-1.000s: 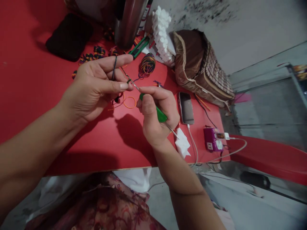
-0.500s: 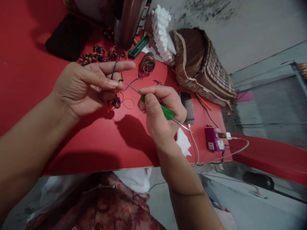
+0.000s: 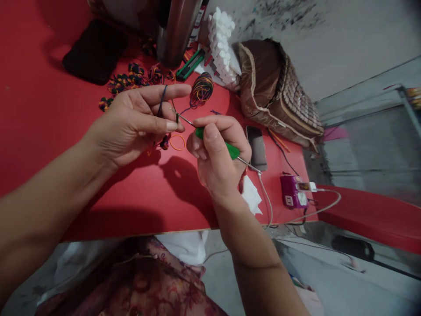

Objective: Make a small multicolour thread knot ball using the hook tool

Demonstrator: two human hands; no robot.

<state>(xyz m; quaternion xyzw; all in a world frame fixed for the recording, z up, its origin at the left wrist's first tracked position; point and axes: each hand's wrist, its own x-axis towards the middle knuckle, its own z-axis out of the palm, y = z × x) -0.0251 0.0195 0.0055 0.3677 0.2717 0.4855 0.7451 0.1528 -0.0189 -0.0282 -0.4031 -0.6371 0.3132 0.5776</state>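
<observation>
The red tabletop (image 3: 36,136) spread before us, with a pale, stained wall (image 3: 332,44) beyond its far right side. Over the middle of it we saw the left hand (image 3: 131,118) pinching dark yarn (image 3: 162,98) between thumb and fingers, a strand looped around its outstretched index finger. The right hand (image 3: 222,169) was closed around a green-handled hook (image 3: 233,151), its thin metal end pointing far left and meeting the yarn just beside the left thumb; the other metal end stuck out near right, past the palm.

Below the left hand we noticed a small multicoloured bundle (image 3: 164,142), partly hidden, and an orange loop (image 3: 178,142) lying just to its right. Past the fingers, on the far side, sat a yarn ball (image 3: 202,87), with a green cutter (image 3: 190,65) behind it and knotted yarn pieces (image 3: 126,82) to the left. To the right of the hook hand we could see a phone (image 3: 257,149), a crumpled white tissue (image 3: 251,195) nearer us, and a brown bag (image 3: 283,87) farther back.
</observation>
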